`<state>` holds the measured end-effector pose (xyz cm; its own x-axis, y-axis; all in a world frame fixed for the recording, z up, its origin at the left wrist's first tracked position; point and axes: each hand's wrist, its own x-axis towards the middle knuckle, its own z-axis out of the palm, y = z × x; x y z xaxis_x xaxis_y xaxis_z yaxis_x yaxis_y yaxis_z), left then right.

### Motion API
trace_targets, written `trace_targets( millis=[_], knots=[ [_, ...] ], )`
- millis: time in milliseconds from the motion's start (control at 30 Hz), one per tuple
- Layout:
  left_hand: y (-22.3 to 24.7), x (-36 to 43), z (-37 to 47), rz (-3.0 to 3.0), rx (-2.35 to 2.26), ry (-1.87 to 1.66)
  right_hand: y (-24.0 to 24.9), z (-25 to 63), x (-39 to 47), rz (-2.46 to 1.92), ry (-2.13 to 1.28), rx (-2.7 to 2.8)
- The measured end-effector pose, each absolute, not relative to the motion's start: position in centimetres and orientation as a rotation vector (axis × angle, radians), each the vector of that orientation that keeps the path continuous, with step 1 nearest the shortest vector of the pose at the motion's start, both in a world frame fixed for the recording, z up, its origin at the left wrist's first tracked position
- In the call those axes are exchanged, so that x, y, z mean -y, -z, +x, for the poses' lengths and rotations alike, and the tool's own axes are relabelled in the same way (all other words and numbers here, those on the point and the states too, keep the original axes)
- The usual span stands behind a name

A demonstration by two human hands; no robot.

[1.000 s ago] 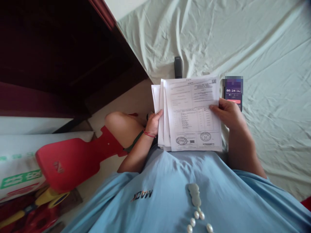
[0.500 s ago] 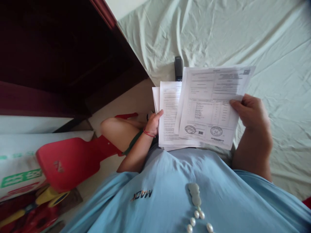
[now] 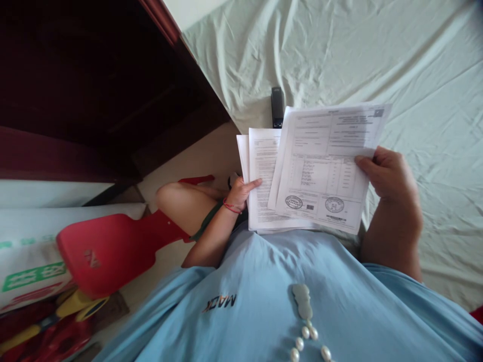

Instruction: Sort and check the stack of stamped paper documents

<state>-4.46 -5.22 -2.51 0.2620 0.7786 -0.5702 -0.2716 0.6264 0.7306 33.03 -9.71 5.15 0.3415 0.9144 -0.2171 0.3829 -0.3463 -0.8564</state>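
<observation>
My left hand (image 3: 241,193), with a red string on its wrist, grips a stack of printed papers (image 3: 263,176) by the left edge, its thumb lying on the top page. My right hand (image 3: 388,173) pinches the right edge of some stamped sheets (image 3: 320,171). These sheets overlap the right part of the left stack and show a table and two round or oval stamps near the bottom. A dark handheld device (image 3: 276,103) lies on the pale green sheet (image 3: 339,55), just beyond the papers, its near end partly covered.
A red plastic chair or stool (image 3: 113,251) is at the left, beside a white bag (image 3: 30,256) with green print. Dark wooden furniture (image 3: 75,75) fills the upper left. Yellow-handled items (image 3: 71,306) lie at the lower left.
My left thumb has moved right, further over the top page. The sheets in my right hand have shifted slightly left and toward me.
</observation>
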Motion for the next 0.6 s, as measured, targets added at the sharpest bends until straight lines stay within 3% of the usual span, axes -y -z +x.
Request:
trace_targets(
  millis=[600],
  knots=[
    [2.24,4.87,-4.59,0.479,-1.153,-0.77,-4.96,32.79,9.58,-1.772,-0.977,1.169]
  ],
)
